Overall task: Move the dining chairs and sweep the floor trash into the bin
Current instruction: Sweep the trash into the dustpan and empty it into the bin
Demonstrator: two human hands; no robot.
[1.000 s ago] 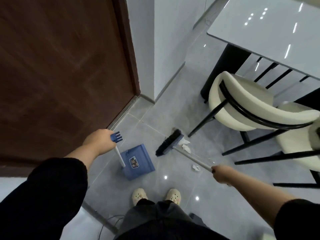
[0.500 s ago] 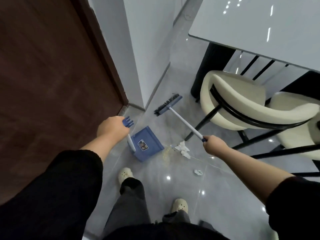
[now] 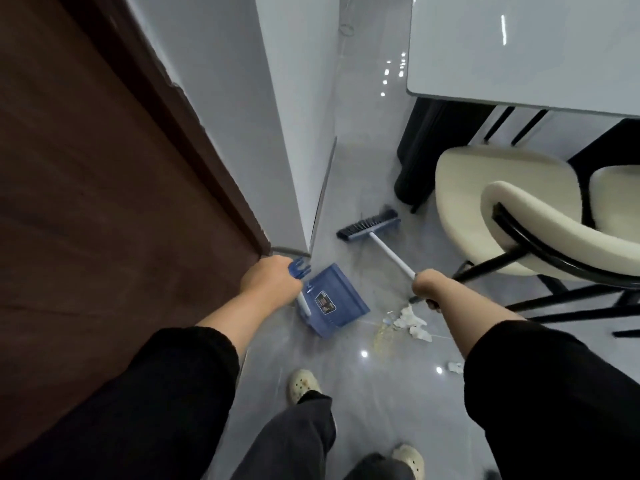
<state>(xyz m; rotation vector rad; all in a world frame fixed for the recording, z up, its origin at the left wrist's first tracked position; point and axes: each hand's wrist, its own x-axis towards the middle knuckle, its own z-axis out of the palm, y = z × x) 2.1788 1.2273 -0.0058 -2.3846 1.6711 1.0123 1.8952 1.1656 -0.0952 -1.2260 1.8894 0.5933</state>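
- So the left hand (image 3: 273, 282) was wrapped round the top of the dustpan (image 3: 332, 303) handle. The pan sat on the floor (image 3: 381, 403) right by the wall (image 3: 277, 133) corner.
- The right hand (image 3: 427, 284) was closed round the broom (image 3: 369, 225) stick. The head was out past the pan, close to the wall and well apart from the mess.
- The trash itself: wads of tissue (image 3: 410, 320) just beside the pan's lip, partly under the right hand. Some yellowish crumbs (image 3: 382, 336) lay next to them. One small scrap (image 3: 454, 367) sat further off by the right sleeve.
- My read was that the broom had overshot. The head needed to come behind the tissue, on the chair (image 3: 502, 202) side, so that the stroke ran toward the pan, not away from it.
- Short, low strokes looked like the way to go. Tissue is light and I'd guess it flips over the bristles if you flick.
- The pan's lip wanted pressing flat to the tile with the left hand. Otherwise the crumbs would probably slide under it.
- That stray scrap was worth gathering into the main pile first, then doing one push for the lot.
- The chair legs were near the stick's path, and the chair was only partly out from the surface (image 3: 519, 46). I'd have watched the backswing there.
- If the yellow stuff was wet (couldn't tell), the broom would likely just smear it.
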